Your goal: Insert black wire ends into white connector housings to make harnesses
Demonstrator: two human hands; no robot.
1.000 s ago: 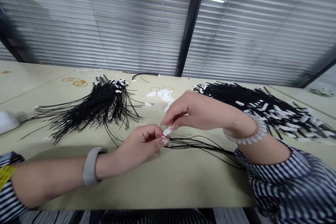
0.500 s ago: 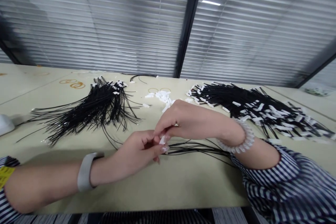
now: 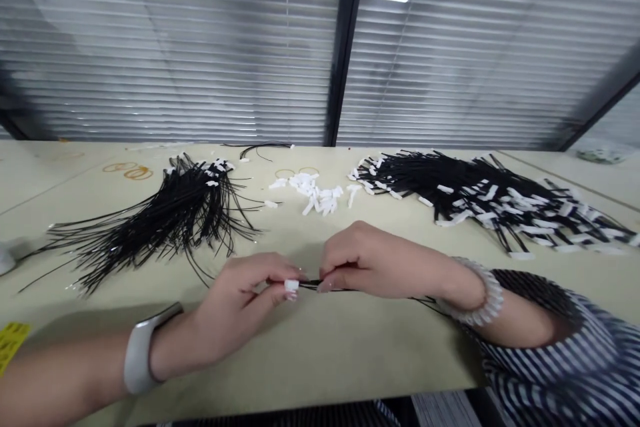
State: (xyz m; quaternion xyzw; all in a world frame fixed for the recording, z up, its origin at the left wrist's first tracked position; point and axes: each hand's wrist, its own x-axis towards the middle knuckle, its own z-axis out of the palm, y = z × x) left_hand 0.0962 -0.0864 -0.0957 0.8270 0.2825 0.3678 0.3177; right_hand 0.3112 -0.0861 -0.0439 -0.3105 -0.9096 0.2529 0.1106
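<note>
Between the thumb and fingers of my left hand (image 3: 245,300) is a small white connector (image 3: 291,285). Several thin black wires (image 3: 311,285) run from it to the right. My right hand (image 3: 370,263) pinches these wires a short way from the connector, and their far ends come out beneath my right wrist. Both hands are just above the table's front half. Beyond them lies a loose pile of white connectors (image 3: 320,195).
At the left is a heap of black wires (image 3: 170,213) with some white ends. A larger bundle of wires with white connectors (image 3: 480,193) spreads over the right side. Rubber bands (image 3: 129,170) lie at the back left of the table (image 3: 280,367). Window blinds (image 3: 175,47) stand behind.
My hands have drawn apart. The right hand has let go of the white connector and slid right along the wires, while the left keeps the connector and has shifted left.
</note>
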